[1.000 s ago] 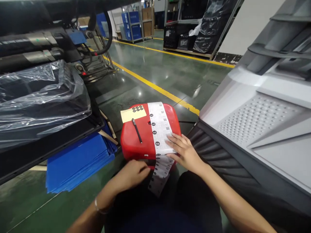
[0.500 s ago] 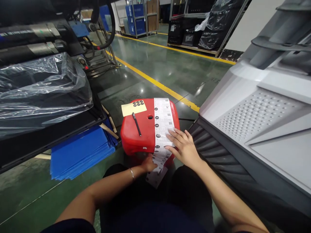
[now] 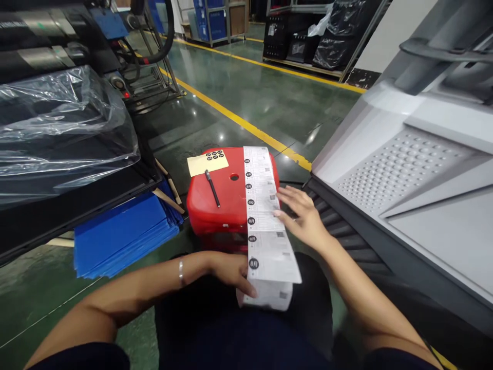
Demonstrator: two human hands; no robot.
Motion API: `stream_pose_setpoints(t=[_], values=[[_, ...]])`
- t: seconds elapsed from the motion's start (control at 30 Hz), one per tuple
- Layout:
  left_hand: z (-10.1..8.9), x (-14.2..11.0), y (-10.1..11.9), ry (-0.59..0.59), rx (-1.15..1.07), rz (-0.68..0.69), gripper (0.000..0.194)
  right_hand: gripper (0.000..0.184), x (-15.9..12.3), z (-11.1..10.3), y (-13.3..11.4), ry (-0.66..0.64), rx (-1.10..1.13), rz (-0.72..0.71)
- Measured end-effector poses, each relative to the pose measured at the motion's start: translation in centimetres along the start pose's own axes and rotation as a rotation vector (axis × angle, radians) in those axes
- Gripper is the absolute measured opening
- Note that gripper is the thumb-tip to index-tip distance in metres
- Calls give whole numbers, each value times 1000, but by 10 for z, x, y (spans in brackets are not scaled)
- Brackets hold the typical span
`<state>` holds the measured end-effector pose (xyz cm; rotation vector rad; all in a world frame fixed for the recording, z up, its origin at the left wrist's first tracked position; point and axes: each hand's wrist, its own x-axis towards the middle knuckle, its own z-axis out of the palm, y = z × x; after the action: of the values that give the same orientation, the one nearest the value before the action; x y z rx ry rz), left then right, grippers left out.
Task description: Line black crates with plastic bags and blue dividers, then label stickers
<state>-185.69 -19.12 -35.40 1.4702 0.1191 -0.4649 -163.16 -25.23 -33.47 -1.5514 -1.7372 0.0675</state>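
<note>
A long strip of white printed labels [image 3: 265, 205] runs over the right side of a red plastic stool [image 3: 204, 205] and hangs off its near edge, folding back below. Round black stickers line the strip's left side. My left hand [image 3: 233, 272] is closed on the strip's left edge near the fold, its thumb over the paper. At the strip's right edge, my right hand [image 3: 302, 213] is open with fingers spread, its fingertips at or just above the paper. To the left on the stool lie a black pen [image 3: 213, 189] and a yellow sheet [image 3: 200, 165] bearing several round black stickers.
Blue flat sheets [image 3: 123, 231] are stacked at the left, beside a machine part under clear plastic [image 3: 65, 128]. A large grey machine housing [image 3: 423, 169] stands close on the right. Shelves with black crates [image 3: 300, 46] are farther back, behind yellow floor lines.
My left hand has drawn the near end of the strip toward me and raised it. My right hand has shifted to the strip's right edge, fingers more spread. The view has tilted slightly.
</note>
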Motion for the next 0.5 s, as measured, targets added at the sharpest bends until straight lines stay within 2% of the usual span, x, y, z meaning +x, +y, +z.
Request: stream_pose_setpoints(t=[0.03,0.13,0.2,0.23,0.33,0.43,0.5], values=[[-1,-12,25,21,-10,78,37,48,5,-9,-3,19,122,-2],[-15,-37,97,397,-85,209,33,72,25,-36,-17,66,396,-37],[-28,-43,135,618,-138,337,28,80,40,-52,-28,166,408,-74],[-34,-43,152,692,-150,412,27,79,48,-59,-32,221,369,-91],[-48,-43,197,810,-99,595,26,76,78,-82,-39,341,197,-158],[-53,-49,240,835,81,702,27,81,111,-104,-46,400,95,-246],[-53,-54,265,860,243,764,27,76,133,-117,-54,414,116,-294]])
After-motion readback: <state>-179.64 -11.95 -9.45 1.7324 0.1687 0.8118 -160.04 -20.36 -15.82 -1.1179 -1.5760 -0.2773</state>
